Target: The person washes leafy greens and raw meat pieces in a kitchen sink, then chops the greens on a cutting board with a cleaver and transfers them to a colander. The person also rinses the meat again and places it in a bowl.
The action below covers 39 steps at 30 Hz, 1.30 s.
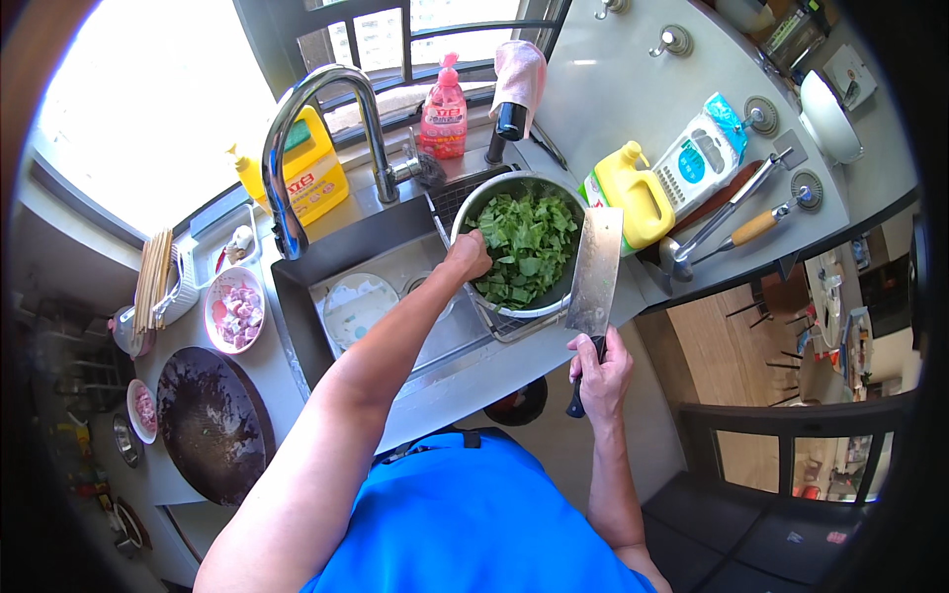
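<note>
Chopped leafy greens (528,248) lie in a round metal bowl (552,184), which rests on a wire rack (511,330) over the right part of the sink (326,348). My left hand (468,257) is closed over the bowl's left rim, its fingertips hidden. In my right hand (602,367) is a cleaver (595,270) by its black handle. Its broad blade points away from me, beside the bowl's right edge, with a few green bits stuck to it.
A chrome faucet (348,74) arches over the sink, where a plate (360,307) lies. On the left stand a bowl of cut meat (239,311) and a dark, round board-like slab (211,430). A yellow jug (630,193) and hanging utensils (730,215) are at right.
</note>
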Available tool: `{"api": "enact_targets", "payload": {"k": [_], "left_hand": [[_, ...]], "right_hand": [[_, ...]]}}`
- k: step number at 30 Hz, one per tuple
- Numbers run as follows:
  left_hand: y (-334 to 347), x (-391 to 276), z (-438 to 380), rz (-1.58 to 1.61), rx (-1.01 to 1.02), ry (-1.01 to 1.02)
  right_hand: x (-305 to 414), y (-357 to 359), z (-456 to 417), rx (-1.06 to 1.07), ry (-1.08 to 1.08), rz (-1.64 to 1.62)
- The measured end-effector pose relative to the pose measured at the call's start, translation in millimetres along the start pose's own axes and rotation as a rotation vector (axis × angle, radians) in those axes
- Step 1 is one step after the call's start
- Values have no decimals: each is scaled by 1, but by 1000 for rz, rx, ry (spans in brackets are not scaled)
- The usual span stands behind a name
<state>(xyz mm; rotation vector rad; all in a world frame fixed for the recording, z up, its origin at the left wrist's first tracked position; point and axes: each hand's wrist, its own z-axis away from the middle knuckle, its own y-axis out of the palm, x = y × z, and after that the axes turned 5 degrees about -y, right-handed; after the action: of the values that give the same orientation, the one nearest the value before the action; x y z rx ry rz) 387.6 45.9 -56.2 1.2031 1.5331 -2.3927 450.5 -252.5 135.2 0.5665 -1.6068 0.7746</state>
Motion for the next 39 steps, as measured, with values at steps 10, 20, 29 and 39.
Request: {"api": "enact_targets", "payload": {"k": [10,20,29,39], "left_hand": [[-63,-35,33,74,-321,269],[-112,27,174,454,-469,265],[-215,279,452,-107,-1057,-338],[-182,326,525,-295,-840,-463]], "right_hand": [[-5,9,-14,37,-5,-30],[-23,66,0,186,-15,-23],[-43,141,47,622,76,-36],[8,264,99,1102,-176,220]]}}
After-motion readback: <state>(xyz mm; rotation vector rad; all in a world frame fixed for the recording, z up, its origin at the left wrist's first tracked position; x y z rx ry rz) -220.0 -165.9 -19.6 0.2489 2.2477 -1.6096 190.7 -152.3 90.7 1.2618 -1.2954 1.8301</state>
